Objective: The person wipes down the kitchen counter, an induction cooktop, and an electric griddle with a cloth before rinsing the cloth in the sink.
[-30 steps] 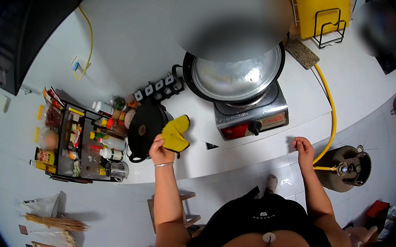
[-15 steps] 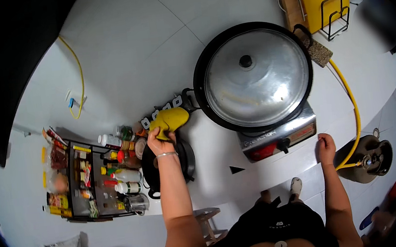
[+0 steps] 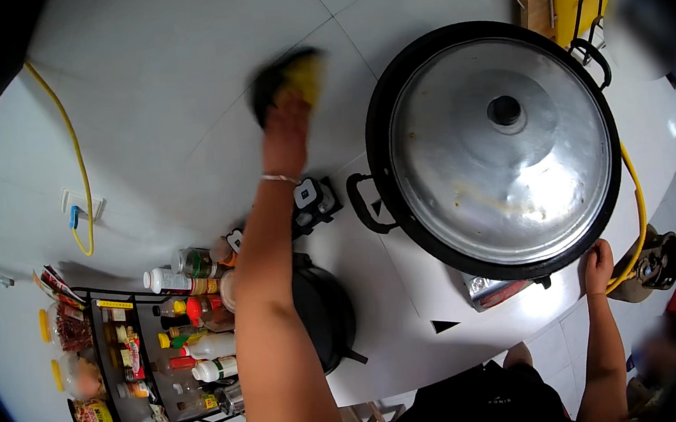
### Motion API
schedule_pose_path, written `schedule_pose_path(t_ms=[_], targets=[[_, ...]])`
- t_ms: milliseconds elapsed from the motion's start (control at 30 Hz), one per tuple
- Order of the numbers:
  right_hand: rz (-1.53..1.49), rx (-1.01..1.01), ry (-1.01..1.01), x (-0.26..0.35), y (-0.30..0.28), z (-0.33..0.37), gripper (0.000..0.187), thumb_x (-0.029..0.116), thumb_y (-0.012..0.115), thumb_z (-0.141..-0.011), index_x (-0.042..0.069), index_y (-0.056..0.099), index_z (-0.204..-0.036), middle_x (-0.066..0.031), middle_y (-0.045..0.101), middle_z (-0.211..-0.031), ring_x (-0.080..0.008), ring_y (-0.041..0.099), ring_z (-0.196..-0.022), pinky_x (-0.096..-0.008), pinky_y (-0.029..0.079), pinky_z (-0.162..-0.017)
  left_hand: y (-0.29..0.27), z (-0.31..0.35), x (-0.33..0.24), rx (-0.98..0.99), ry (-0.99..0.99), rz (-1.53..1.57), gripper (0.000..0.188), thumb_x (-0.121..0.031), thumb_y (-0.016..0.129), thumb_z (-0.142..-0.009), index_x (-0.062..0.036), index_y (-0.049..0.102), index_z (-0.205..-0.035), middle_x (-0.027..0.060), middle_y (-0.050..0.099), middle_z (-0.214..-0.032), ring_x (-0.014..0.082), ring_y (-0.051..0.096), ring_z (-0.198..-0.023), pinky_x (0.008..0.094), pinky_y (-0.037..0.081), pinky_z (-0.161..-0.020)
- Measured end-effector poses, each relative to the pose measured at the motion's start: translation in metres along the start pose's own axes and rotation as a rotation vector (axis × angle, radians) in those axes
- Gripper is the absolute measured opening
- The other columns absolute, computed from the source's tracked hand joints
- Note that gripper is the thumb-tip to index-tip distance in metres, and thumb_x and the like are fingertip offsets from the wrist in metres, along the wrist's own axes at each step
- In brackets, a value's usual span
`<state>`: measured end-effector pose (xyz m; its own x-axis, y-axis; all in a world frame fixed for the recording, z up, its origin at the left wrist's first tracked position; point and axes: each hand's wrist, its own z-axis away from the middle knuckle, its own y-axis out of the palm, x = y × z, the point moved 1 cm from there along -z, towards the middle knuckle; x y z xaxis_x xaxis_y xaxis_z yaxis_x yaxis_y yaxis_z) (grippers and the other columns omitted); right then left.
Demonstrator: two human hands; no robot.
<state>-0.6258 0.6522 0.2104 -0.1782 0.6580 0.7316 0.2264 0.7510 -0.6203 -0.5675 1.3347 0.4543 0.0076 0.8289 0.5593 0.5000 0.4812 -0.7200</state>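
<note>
Head view: I stand over a kitchen tabletop (image 3: 392,370), taking the big black wok (image 3: 380,136) as my landmark; a domed metal lid (image 3: 451,154) covers it.
Cloth: a yellow-and-black cloth (image 3: 304,81) is well left of the wok, in front of the tiled wall (image 3: 175,71); blur hides whether it touches the tiles.
Left hand: the left hand (image 3: 287,121) has its grip clamped on the cloth, the left forearm (image 3: 270,234) stretched out left of the wok.
Right hand: the right hand (image 3: 598,264) is just beside the wok's near right rim; I see nothing in it and cannot tell whether its fingers are apart or together.
Stove: a gas stove (image 3: 490,290) is under the wok, only a corner showing.
Pot: a black pot (image 3: 328,315) is left of the wok, partly covered by the left forearm.
Condiments: a black condiment holder (image 3: 317,205) is nearer the wok, a rack (image 3: 114,350) of bottles farther left.
Reach risk: a dropped elbow could knock the pot or the condiment holder.
Handle risk: a wide sweep toward the wok could catch its left handle (image 3: 362,208) and jolt it.
Heat risk: if the wok is hot, which I cannot tell, drifting fingers could burn.
Hose risk: a snag on the yellow hose (image 3: 637,192), right of the wok, could tug it.
</note>
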Motion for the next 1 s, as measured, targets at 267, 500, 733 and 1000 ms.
schedule_pose_path(t_ms=[267, 500, 733, 1000], targets=[[0.077, -0.063, -0.032, 0.007, 0.004, -0.001, 0.019, -0.003, 0.044, -0.078, -0.002, 0.052, -0.096, -0.0156, 0.051, -0.083, -0.0288, 0.054, -0.077, -0.0332, 0.045, -0.073, 0.002, 0.018, 0.001, 0.164, -0.177, -0.123, 0.014, -0.013, 0.052, -0.08, -0.009, 0.063, -0.088, 0.0105, 0.061, -0.089, 0.0286, 0.055, -0.097, 0.0418, 0.041, -0.087], [0.201, -0.084, -0.086, 0.005, 0.001, -0.002, 0.018, -0.002, 0.044, -0.076, -0.001, 0.05, -0.093, -0.0194, 0.047, -0.082, -0.0368, 0.05, -0.079, -0.0399, 0.043, -0.074, -0.104, -0.165, 0.036, -0.237, -0.313, -0.169, 0.065, -0.059, 0.056, -0.08, -0.0114, 0.056, -0.124, 0.0178, 0.059, -0.104, 0.0339, 0.052, -0.099, 0.0559, 0.029, -0.09], [0.215, -0.095, -0.068, 0.005, -0.002, -0.002, 0.019, -0.005, 0.044, -0.073, 0.0, 0.05, -0.091, -0.0179, 0.048, -0.081, -0.0357, 0.05, -0.079, -0.0397, 0.043, -0.073, -0.019, -0.167, -0.046, -0.137, 0.196, -0.04, 0.066, -0.046, 0.056, -0.084, -0.0204, 0.035, -0.141, 0.0034, 0.03, -0.148, 0.0239, 0.036, -0.13, 0.0573, 0.026, -0.104], [0.224, -0.086, -0.066, 0.03, 0.004, -0.012, 0.016, -0.007, 0.046, -0.071, 0.002, 0.052, -0.083, -0.0147, 0.051, -0.076, -0.0312, 0.054, -0.072, -0.0371, 0.045, -0.068, 0.128, -0.025, -0.081, 0.3, 0.236, 0.441, 0.04, -0.018, 0.05, -0.084, -0.0051, 0.054, -0.121, 0.0148, 0.056, -0.12, 0.0306, 0.049, -0.116, 0.0384, 0.036, -0.101]])
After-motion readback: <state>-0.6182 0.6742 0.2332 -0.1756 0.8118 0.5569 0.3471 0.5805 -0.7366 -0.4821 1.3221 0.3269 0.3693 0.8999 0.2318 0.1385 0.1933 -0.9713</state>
